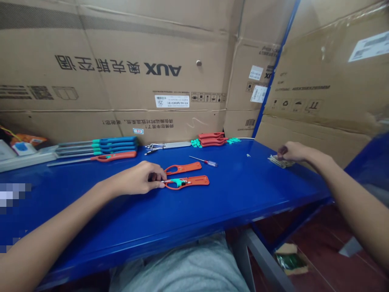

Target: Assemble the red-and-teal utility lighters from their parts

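My left hand [148, 178] is closed on the near end of an orange lighter handle half [200, 180], which lies open-side up on the table. A green trigger [176, 182] and a small dark part with wires sit inside this half. Just behind it lies a second orange handle half [190, 167], close to my left fingers. Far to the right, my right hand [293, 152] has its fingers pinched over a pile of small pale parts [281, 162]. What they hold, if anything, is too small to make out.
A screwdriver [209, 163] lies behind the handle halves. Along the back are blue-handled lighters [118, 144], metal tubes [178, 144], red handles [212, 138] and green triggers [196, 143]. A white power strip [30, 160] is at left. Cardboard [121, 93] walls the blue table [182, 211].
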`<state>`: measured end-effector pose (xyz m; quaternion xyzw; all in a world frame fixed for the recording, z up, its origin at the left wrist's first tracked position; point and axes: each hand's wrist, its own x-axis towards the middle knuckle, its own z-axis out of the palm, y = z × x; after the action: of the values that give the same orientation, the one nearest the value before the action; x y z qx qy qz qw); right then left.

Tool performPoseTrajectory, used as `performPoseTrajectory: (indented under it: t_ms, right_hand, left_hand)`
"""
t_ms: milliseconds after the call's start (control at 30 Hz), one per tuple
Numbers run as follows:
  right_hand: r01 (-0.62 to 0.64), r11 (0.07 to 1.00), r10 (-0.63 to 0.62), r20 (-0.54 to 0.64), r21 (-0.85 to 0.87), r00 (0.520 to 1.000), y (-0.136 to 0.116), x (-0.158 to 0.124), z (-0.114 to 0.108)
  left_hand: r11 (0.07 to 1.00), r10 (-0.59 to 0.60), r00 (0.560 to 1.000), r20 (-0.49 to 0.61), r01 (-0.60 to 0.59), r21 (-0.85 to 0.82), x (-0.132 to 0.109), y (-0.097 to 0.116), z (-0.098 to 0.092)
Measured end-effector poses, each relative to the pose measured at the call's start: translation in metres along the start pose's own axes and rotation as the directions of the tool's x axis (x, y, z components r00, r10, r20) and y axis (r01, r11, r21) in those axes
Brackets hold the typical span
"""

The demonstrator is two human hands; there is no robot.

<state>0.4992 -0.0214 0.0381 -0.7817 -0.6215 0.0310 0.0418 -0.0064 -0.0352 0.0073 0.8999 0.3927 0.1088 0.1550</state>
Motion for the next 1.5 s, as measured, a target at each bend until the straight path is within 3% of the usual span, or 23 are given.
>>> performPoseTrajectory:
  t_ms: [233,333,467,600,667,800,900,967,1033,1167,1300,1500]
  right_hand:
    - [-0.073,0.995,0.075,-0.02,0.074,0.997,0.005,0.001,0.004]
    - [-0.014,0.983,0.014,0.002,0.185,1.0,0.001,-0.004,-0.001]
    - [0.198,0.832,-0.253,0.038,0.518,0.967,-0.029,-0.02,-0.011]
    - [0.248,0.726,-0.366,0.055,0.641,0.929,-0.082,-0.029,-0.015]
    - [0.295,0.659,-0.456,0.056,0.692,0.888,-0.108,-0.027,-0.012]
    - [0.329,0.492,-0.648,0.087,0.806,0.757,-0.156,-0.018,-0.001]
    - [0.343,0.406,-0.729,0.074,0.847,0.68,-0.19,-0.015,0.007]
    - [0.392,0.425,-0.781,0.112,0.816,0.614,-0.212,-0.016,0.012]
    - [0.478,0.465,-0.803,0.128,0.745,0.582,-0.231,-0.02,0.018]
    - [0.543,0.503,-0.804,0.132,0.672,0.58,-0.256,-0.031,0.035]
    - [0.606,0.477,-0.816,0.064,0.636,0.575,-0.26,-0.036,0.05]
    - [0.655,0.418,-0.864,0.053,0.63,0.501,-0.253,-0.033,0.057]
  left_hand:
    - [0.999,-0.036,0.999,0.032,0.035,0.014,0.001,-0.001,0.0]
    - [0.999,-0.032,0.999,0.031,0.032,0.012,0.001,0.001,-0.001]
    - [0.999,-0.042,0.999,0.032,0.042,0.014,0.0,0.001,-0.005]
    - [0.997,-0.073,0.992,0.099,0.073,0.009,-0.005,0.0,-0.012]
    - [0.995,-0.103,0.986,0.128,0.103,0.009,-0.008,0.001,-0.016]
    - [0.99,-0.135,0.979,0.151,0.129,0.047,-0.012,0.005,-0.022]
    - [0.989,-0.144,0.975,0.172,0.135,0.061,-0.009,0.01,-0.024]
    - [0.99,-0.132,0.976,0.174,0.121,0.076,-0.003,0.014,-0.024]
    - [0.989,-0.105,0.977,0.184,0.083,0.122,0.006,0.016,-0.024]
    - [0.962,-0.026,0.989,0.146,-0.015,0.274,0.026,0.02,-0.02]
    - [0.962,0.061,0.998,-0.001,-0.058,0.268,0.036,0.019,-0.009]
    - [0.914,0.264,0.937,-0.228,-0.169,0.368,0.03,0.019,0.01]
